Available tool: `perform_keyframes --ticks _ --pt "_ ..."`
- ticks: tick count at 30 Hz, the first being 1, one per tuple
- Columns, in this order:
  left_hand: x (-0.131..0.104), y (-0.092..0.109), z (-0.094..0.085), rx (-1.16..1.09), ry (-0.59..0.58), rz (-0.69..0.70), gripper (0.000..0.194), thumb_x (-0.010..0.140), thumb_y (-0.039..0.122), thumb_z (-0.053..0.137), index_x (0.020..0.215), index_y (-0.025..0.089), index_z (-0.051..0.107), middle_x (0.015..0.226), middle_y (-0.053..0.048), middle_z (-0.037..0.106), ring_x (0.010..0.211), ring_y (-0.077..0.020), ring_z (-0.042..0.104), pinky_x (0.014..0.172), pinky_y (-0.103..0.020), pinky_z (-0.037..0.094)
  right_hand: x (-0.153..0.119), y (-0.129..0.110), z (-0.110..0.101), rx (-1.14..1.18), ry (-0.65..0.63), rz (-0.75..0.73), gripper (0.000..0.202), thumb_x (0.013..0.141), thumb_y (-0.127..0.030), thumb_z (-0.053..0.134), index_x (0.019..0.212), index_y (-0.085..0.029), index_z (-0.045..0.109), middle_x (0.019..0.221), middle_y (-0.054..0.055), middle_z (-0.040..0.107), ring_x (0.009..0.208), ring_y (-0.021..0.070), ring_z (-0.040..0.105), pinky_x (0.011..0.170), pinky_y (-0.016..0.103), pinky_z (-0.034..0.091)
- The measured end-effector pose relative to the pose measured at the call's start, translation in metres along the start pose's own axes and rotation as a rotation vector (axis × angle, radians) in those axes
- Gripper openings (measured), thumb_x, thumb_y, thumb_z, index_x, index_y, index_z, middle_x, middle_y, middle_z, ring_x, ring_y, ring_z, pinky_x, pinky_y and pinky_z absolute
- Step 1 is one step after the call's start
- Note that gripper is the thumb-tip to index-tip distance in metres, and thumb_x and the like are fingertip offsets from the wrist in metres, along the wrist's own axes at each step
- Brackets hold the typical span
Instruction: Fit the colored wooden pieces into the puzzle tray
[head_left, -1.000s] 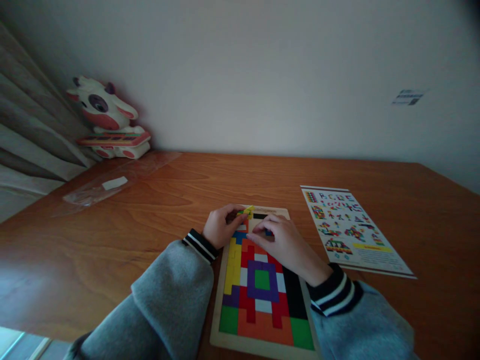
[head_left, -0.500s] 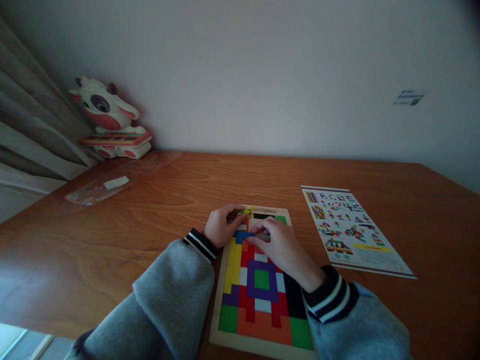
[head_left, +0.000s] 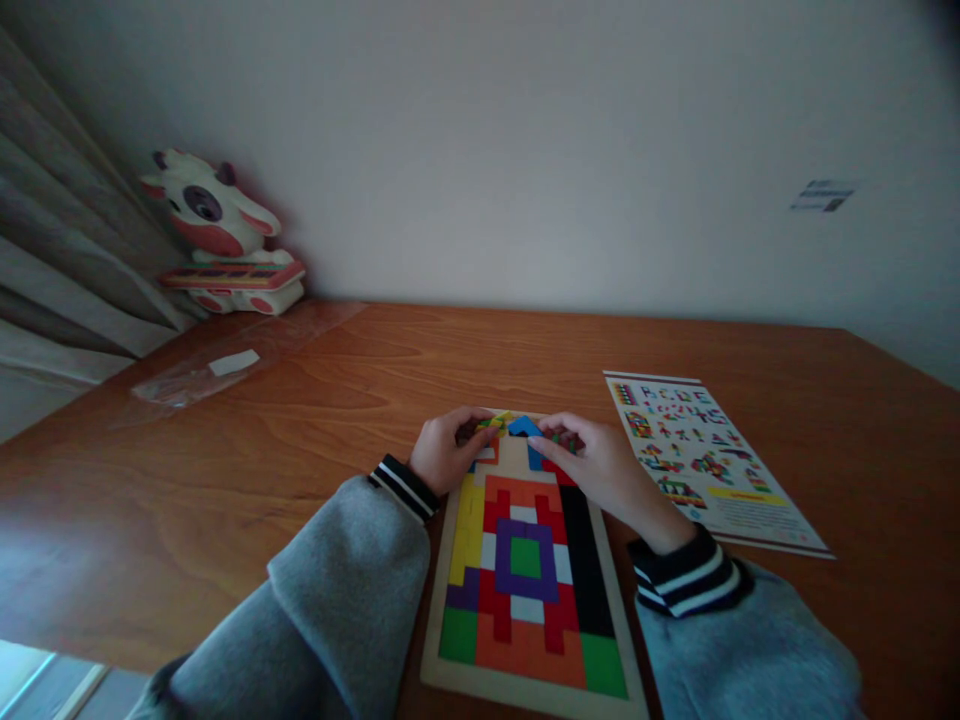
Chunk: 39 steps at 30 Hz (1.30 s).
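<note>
A wooden puzzle board (head_left: 431, 650) lies in front of me, filled largely with coloured block pieces. At its far left corner my left hand (head_left: 444, 452) pinches a yellow puzzle piece (head_left: 501, 420) between thumb and fingers, tilted above the board. My right hand (head_left: 600, 465) grips a blue puzzle piece (head_left: 524, 426) near the far edge, raised over the board. Bare wood shows between the hands, just beyond an orange piece (head_left: 517, 488). My right fingers partly cover the far right corner, where bits of green show.
A printed pattern sheet (head_left: 697, 455) lies on the wooden table (head_left: 360, 370) to the right. At the back left sits a cow-shaped toy keyboard (head_left: 229, 240), with a clear plastic wrapper (head_left: 180, 390) before it. A curtain (head_left: 67, 260) hangs at the left.
My right hand has moved right and slightly away from me, with the blue piece now visible at its fingertips. Bare wood shows where blue lay at left. The left hand has barely moved.
</note>
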<state>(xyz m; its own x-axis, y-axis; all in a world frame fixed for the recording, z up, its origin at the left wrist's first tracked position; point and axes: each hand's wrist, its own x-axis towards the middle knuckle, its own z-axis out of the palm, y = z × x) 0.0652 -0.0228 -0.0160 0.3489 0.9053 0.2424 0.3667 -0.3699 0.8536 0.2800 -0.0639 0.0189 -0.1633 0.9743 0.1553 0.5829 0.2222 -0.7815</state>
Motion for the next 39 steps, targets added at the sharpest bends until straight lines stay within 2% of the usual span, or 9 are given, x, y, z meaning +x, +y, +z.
perform_keyframes --ticks 6,11,16,20,26,34,36,39 --pt "0.000 0.004 0.000 -0.004 0.010 -0.008 0.029 0.088 0.038 0.061 0.104 0.015 0.069 0.087 -0.006 0.074 0.071 -0.0157 0.068 0.062 -0.024 0.054 0.000 0.004 -0.002 -0.114 -0.140 -0.144 0.012 0.094 -0.032 0.054 0.095 -0.025 0.062 0.093 0.003 0.071 0.087 0.0194 0.066 0.079 0.035 0.048" --pt "-0.001 0.003 0.000 -0.007 0.017 -0.003 0.028 0.088 0.037 0.061 0.103 0.015 0.069 0.088 -0.007 0.074 0.073 -0.0162 0.069 0.064 -0.025 0.056 0.000 0.009 -0.004 -0.185 -0.095 -0.183 0.009 0.091 -0.030 0.057 0.093 -0.025 0.064 0.091 0.003 0.071 0.090 0.0210 0.065 0.084 0.038 0.048" --pt "-0.001 0.000 0.001 -0.024 0.010 0.007 0.029 0.088 0.038 0.061 0.105 0.016 0.068 0.091 -0.007 0.075 0.076 -0.0171 0.070 0.065 -0.025 0.057 0.001 0.012 -0.009 -0.039 -0.028 -0.076 0.017 0.090 -0.035 0.058 0.100 -0.024 0.067 0.095 0.004 0.072 0.087 0.0199 0.067 0.081 0.036 0.052" --pt "-0.001 0.001 0.001 -0.034 0.020 0.003 0.030 0.088 0.039 0.062 0.105 0.015 0.068 0.092 -0.007 0.075 0.075 -0.0172 0.070 0.064 -0.025 0.057 0.002 0.013 -0.011 0.170 -0.053 0.009 0.024 0.089 -0.041 0.059 0.102 -0.023 0.069 0.099 0.005 0.073 0.089 0.0195 0.068 0.081 0.036 0.054" --pt "-0.002 0.002 0.001 -0.067 0.036 0.015 0.031 0.089 0.040 0.061 0.107 0.016 0.068 0.098 -0.008 0.074 0.081 -0.0178 0.071 0.070 -0.027 0.059 0.003 0.008 -0.012 0.479 0.011 0.155 0.029 0.081 -0.045 0.068 0.094 -0.019 0.066 0.089 0.006 0.074 0.083 0.0187 0.071 0.082 0.038 0.057" --pt "-0.002 0.002 0.000 -0.049 0.096 0.032 0.029 0.089 0.037 0.061 0.108 0.016 0.067 0.097 -0.008 0.073 0.081 -0.0169 0.070 0.069 -0.025 0.059 0.006 0.010 -0.011 0.758 0.138 0.187 0.028 0.076 -0.045 0.073 0.082 -0.022 0.059 0.093 0.006 0.074 0.089 0.0207 0.070 0.086 0.042 0.056" --pt "-0.002 0.002 0.000 -0.036 0.105 0.044 0.028 0.090 0.036 0.061 0.108 0.016 0.067 0.098 -0.008 0.072 0.082 -0.0168 0.069 0.069 -0.025 0.059 0.007 0.012 -0.011 0.720 0.142 0.184 0.026 0.076 -0.045 0.072 0.084 -0.022 0.062 0.091 0.005 0.073 0.087 0.0198 0.070 0.085 0.041 0.055" --pt "-0.002 0.002 0.000 -0.022 0.100 0.046 0.028 0.090 0.036 0.061 0.108 0.016 0.067 0.097 -0.008 0.072 0.081 -0.0171 0.069 0.067 -0.025 0.058 0.006 0.015 -0.010 0.512 0.114 0.142 0.026 0.080 -0.044 0.069 0.092 -0.021 0.067 0.089 0.005 0.073 0.081 0.0185 0.069 0.081 0.038 0.055"
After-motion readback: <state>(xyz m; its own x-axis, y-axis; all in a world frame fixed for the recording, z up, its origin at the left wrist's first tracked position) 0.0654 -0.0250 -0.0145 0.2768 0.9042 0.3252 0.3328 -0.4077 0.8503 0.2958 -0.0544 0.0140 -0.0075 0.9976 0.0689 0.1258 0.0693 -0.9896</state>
